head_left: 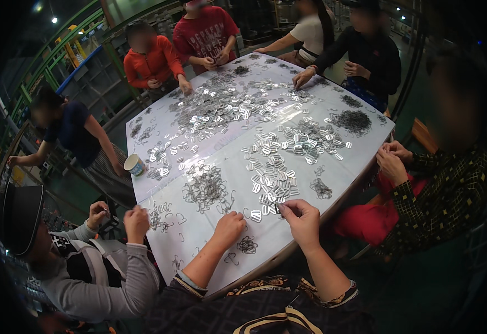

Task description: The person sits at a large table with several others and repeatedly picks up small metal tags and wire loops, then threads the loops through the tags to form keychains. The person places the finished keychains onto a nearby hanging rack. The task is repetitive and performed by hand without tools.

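Note:
My left hand [230, 229] rests low over the near part of the white table [193, 247], its fingers curled together. Whatever it may hold is hidden. My right hand [303, 224] is closed in a pinch, with the dark edge of a small flat metal buckle [279, 208] at its fingertips. Just beyond it lies a heap of shiny slotted metal buckles [277, 183]. Beside my left hand is a small pile of thin bent wire hooks [247, 245]. A larger pile of wire hooks [205, 188] sits farther off to the left.
A paper cup [134, 165] stands at the table's left edge. More buckles [221, 106] spread over the far half, and a dark pile of wire pieces [352, 122] is at the right. Several people sit or stand around, one in grey sleeves [104, 284] close on my left.

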A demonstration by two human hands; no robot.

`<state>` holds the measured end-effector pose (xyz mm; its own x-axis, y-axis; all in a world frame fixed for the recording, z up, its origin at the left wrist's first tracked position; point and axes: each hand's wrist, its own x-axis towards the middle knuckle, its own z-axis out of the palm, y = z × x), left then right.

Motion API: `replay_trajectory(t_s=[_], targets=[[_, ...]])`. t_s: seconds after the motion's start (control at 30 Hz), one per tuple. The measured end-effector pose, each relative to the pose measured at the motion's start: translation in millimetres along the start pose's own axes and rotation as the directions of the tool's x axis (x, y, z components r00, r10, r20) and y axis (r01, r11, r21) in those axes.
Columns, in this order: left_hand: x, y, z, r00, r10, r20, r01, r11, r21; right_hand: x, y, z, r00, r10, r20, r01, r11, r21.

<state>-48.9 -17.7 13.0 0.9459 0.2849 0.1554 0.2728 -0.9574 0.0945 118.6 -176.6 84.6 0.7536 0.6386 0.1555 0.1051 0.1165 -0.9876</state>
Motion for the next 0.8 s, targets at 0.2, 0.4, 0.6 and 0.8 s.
replay_trajectory(t_s=[0.2, 0.4, 0.6, 0.8], targets=[[9.0, 5.1, -0.1, 0.996, -0.022, 0.081, 0.014, 0.995, 0.097, -0.8, 5.7, -4.2, 0.999, 0.017, 0.031, -0.017, 1.000, 0.004], [14.2, 4.2, 1.7, 0.974, -0.198, 0.115, 0.198, 0.980, 0.011, -4.8, -0.2, -3.2, 0.996, 0.009, 0.085, -0.009, 1.000, 0.006], [15.7, 12.5, -39.8, 0.928, -0.364, 0.075, 0.313, 0.658, -0.685, -8.7, -3.7, -4.1, 0.995, -0.053, 0.089, 0.057, 0.997, -0.042], [20.8, 48.1, -90.0, 0.945, -0.300, -0.133, -0.053, 0.261, -0.964, -16.6, -22.6, 3.0, 0.985, -0.120, 0.122, 0.128, 0.990, -0.062]])
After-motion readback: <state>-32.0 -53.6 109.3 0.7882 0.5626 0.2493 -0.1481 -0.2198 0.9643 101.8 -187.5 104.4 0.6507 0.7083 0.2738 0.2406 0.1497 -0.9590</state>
